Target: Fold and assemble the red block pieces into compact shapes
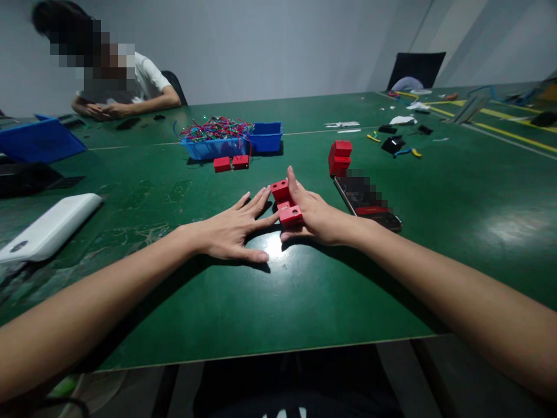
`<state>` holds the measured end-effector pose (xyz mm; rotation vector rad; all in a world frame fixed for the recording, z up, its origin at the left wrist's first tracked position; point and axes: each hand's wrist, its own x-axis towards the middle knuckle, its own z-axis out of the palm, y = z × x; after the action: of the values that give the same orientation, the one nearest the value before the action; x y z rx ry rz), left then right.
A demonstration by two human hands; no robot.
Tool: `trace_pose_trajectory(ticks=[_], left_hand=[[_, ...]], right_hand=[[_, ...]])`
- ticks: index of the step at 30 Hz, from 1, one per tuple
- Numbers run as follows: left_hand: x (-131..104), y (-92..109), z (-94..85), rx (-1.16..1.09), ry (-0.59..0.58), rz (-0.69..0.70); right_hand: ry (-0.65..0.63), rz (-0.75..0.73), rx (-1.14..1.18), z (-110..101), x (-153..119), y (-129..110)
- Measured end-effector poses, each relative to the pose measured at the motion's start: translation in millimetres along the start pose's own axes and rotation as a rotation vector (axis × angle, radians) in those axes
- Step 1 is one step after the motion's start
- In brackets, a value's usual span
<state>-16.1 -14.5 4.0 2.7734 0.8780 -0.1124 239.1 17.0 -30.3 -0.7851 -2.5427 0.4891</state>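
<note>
Right hand (324,219) grips the red blocks (287,212), left hand (230,230) splayed open just beside them. Long axis points away and a bit left, holes facing up.

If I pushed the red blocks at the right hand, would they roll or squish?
The red blocks probably wouldn't roll, because their sides look flat. They seem stiff, with crisp corners beside the right hand, so squishing looks unlikely. Pushed, they might slide instead: the glare on the table suggests a smooth top.
</note>
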Motion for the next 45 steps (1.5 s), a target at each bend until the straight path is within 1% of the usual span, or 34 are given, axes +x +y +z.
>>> trace_pose_trajectory(ticks=[4,9,11,15,19,21,24,32,38,41,45], left_hand=[[1,-1,2.7,-0.009,0.019,0.002],[2,-1,3.0,-0.060,0.070,0.022],[2,-2,2.6,-0.086,0.092,0.029],[2,-4,2.4,-0.112,0.124,0.030],[2,-3,3.3,-0.117,0.144,0.032],[3,-3,3.8,-0.115,0.163,0.048],[5,-1,4.0,-0.109,0.176,0.069],[3,1,2.2,-0.105,0.194,0.048],[2,7,-2.6,-0.121,0.179,0.015],[2,7,-3.0,-0.132,0.208,0.031],[3,5,-1.2,-0.152,0.224,0.034]], right_hand=[[0.033,-0.041,-0.003,0,0,1],[-0.036,-0.067,-0.064,-7,-1,-4],[-0.042,-0.078,-0.077,-9,-1,-6],[-0.030,-0.098,-0.088,-9,0,-6],[0.010,-0.124,-0.163,-8,0,-6],[0.037,-0.123,-0.198,-9,-1,-7],[0.044,-0.102,-0.220,-11,-1,-11],[0.084,-0.053,-0.244,-12,2,-11],[0.117,-0.048,-0.154,-10,5,-10],[0.097,-0.043,-0.082,-10,6,-14],[0.061,0.003,0.115,-10,6,-25]])
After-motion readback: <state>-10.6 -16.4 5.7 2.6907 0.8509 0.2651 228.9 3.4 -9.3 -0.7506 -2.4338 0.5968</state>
